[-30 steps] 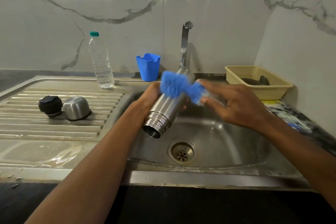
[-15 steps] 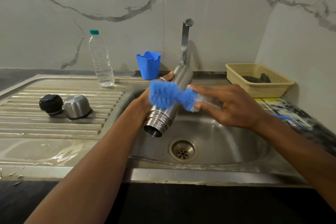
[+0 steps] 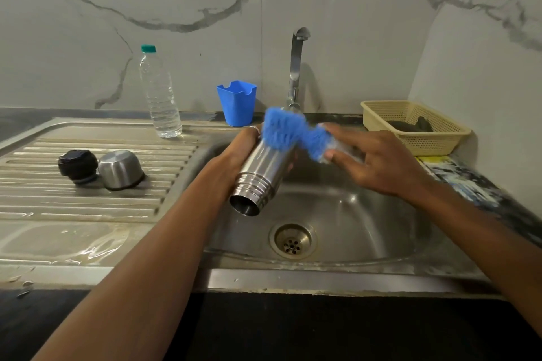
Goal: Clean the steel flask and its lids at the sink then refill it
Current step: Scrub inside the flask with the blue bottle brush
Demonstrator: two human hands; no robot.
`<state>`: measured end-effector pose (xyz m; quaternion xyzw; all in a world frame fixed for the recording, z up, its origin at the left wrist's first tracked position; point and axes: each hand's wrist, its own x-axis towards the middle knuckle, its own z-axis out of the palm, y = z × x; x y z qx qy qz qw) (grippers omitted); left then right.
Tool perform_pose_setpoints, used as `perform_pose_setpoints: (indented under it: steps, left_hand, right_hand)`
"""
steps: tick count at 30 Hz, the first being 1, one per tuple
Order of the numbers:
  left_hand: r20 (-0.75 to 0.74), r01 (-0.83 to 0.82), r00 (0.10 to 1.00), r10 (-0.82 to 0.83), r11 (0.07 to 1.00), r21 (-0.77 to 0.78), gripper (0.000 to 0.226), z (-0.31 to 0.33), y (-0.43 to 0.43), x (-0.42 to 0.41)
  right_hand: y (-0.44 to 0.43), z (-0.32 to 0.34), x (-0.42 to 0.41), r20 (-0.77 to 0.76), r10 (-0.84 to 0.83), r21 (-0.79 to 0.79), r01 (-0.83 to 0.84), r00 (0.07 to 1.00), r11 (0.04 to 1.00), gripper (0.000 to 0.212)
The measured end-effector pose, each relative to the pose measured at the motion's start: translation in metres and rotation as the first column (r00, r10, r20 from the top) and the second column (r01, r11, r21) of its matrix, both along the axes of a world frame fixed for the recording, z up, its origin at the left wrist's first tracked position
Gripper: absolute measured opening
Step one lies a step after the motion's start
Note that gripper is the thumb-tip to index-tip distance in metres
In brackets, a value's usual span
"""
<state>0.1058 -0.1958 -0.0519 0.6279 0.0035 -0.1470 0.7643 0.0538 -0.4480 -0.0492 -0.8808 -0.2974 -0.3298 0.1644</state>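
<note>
My left hand point(image 3: 239, 152) grips the steel flask point(image 3: 261, 178) over the sink basin point(image 3: 366, 222), tilted with its open mouth toward me and down. My right hand point(image 3: 378, 161) pinches a blue bristle brush point(image 3: 289, 133) by its clear handle, the bristles lying across the flask's upper body. On the draining board point(image 3: 58, 208) to the left lie the black inner lid point(image 3: 76, 164) and the steel cup lid point(image 3: 120, 169), side by side.
A tap point(image 3: 296, 67) stands behind the basin; no water stream shows. A clear water bottle point(image 3: 159, 96) and a blue plastic holder point(image 3: 237, 103) stand at the back. A beige basket point(image 3: 410, 126) sits at the right. The drain point(image 3: 292, 241) is below the flask.
The brush has slid along the flask from its middle back up toward the far end, and my right hand moved up and right with it. The flask stays in my left hand.
</note>
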Motion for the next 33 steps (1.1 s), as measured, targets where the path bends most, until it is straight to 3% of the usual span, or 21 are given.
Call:
perform_pose_setpoints:
  steps: [2,3,6,8,10,12,18,24,29,31,33]
  left_hand:
    - [-0.041,0.031,0.999,-0.033,0.998,-0.053,0.066,-0.004,0.0,0.005]
    - [-0.051,0.04,0.998,-0.041,0.999,-0.033,0.07,-0.004,-0.001,0.002]
    - [-0.024,0.046,0.999,-0.048,0.995,-0.093,0.035,-0.002,0.002,0.003]
    - [-0.035,0.035,0.999,-0.039,0.994,-0.101,0.039,-0.004,0.006,0.006]
    - [-0.038,0.03,0.999,-0.034,0.993,-0.112,0.038,-0.003,0.005,0.005]
    - [-0.024,0.022,0.999,-0.025,0.988,-0.15,0.026,0.001,0.002,0.002]
    - [-0.116,0.131,0.982,-0.148,0.981,-0.144,0.056,0.001,-0.006,-0.007]
    - [-0.105,0.13,0.984,-0.144,0.983,-0.13,0.055,-0.001,-0.005,-0.004]
    - [-0.061,0.085,0.993,-0.1,0.975,-0.205,0.074,-0.001,-0.004,-0.001]
    - [-0.034,0.038,0.998,-0.046,0.979,-0.202,0.068,-0.002,-0.001,0.002]
    - [-0.033,-0.053,0.998,0.048,0.984,-0.173,0.048,-0.002,0.003,0.007]
  right_hand:
    - [-0.009,0.0,0.002,-0.025,-0.159,0.055,0.16,0.987,0.986,0.051]
    - [-0.01,-0.001,0.002,-0.031,-0.144,0.062,0.146,0.989,0.987,0.051]
    - [0.004,-0.001,-0.007,-0.043,0.145,0.0,-0.145,0.989,0.989,0.055]
    - [0.015,0.002,-0.012,-0.064,0.268,-0.081,-0.272,0.961,0.959,0.054]
    - [0.017,0.003,-0.011,-0.043,0.27,-0.103,-0.273,0.962,0.957,0.053]
    - [0.008,0.0,-0.006,0.008,0.172,-0.063,-0.171,0.985,0.983,0.053]
    - [-0.01,-0.003,0.008,0.041,-0.25,0.033,0.248,0.967,0.968,0.05]
    - [-0.009,0.0,0.011,0.012,-0.347,0.025,0.346,0.938,0.938,0.05]
    - [-0.002,-0.001,0.003,-0.027,-0.24,0.043,0.241,0.971,0.97,0.052]
    - [0.004,-0.002,-0.002,0.006,-0.147,0.031,0.147,0.989,0.989,0.052]
    - [0.012,-0.004,-0.008,0.033,-0.054,-0.012,0.054,0.998,0.998,0.053]
